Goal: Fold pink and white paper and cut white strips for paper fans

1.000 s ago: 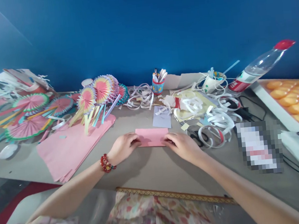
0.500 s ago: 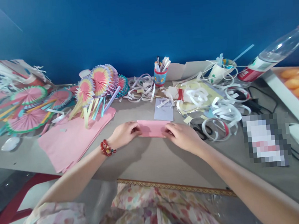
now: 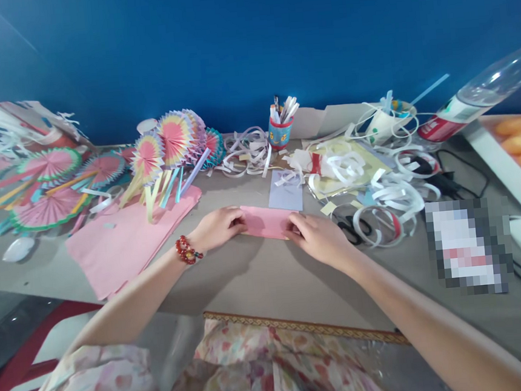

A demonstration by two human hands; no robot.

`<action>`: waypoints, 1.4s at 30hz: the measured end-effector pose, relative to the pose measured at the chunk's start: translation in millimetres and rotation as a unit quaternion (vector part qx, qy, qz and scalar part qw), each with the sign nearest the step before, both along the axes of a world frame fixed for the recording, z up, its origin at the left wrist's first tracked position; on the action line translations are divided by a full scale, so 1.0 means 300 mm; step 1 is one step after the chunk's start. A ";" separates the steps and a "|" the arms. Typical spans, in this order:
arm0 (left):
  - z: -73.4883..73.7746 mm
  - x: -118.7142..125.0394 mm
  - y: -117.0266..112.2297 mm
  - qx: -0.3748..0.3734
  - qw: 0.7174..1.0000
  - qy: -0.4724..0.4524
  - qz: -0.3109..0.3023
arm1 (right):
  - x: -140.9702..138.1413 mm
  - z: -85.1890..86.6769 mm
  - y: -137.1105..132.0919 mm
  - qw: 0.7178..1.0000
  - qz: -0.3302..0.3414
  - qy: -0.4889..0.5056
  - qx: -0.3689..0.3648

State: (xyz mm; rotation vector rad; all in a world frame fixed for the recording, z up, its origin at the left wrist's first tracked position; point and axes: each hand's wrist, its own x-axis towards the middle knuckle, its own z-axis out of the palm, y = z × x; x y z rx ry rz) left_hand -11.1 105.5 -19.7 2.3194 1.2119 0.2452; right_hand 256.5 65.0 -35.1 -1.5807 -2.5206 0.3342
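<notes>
Left hand and right hand are gripping a pink paper by 2 opposite ends — spanning between them over the table — pink sheets are lying leftward, a pen cup is standing beyond

No lettering is legible. The bottle bears a red and white label, its markings too small to read.

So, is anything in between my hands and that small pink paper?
Nothing visible is: the left hand and the right hand hold the small pink paper directly, one at each end. The lavender sheet lies beyond its far edge, not between.
</notes>
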 end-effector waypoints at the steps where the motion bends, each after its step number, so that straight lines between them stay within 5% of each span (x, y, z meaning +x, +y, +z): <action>1: 0.001 0.000 0.002 0.001 1.000 0.001 -0.003 | 0.000 -0.002 0.000 1.000 0.002 0.001 0.000; 25: -0.011 -0.002 -0.021 0.033 0.999 0.021 -0.015 | -0.001 -0.006 0.000 1.000 0.005 0.009 0.012; 42: -0.027 -0.008 -0.025 0.056 0.996 0.062 -0.023 | 0.050 0.046 0.058 0.980 0.043 0.141 -0.135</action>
